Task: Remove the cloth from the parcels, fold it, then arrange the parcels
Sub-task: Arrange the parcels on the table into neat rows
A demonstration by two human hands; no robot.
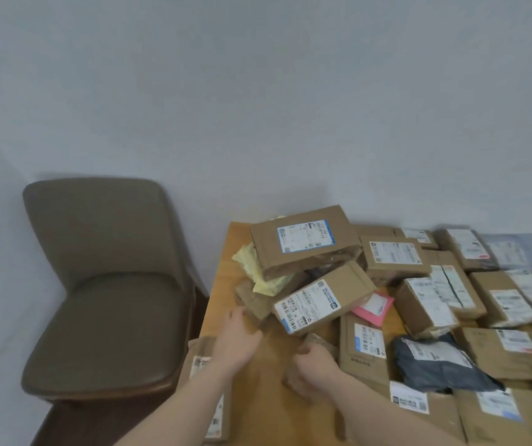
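Now, from my head view, no cloth shows, so I judge I am arranging the brown cardboard parcels that crowd the wooden surface from twelve to four o'clock. The tilted heap at twelve o'clock could slide if I nudge its lowest box. My left hand reaches forward, fingers relaxed and spread, holding nothing. My right hand curls round a small brown packet.

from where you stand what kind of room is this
Probably a home room used for sorting mail: a wooden table piled with labelled cardboard parcels, a padded brown chair beside it, and plain walls.
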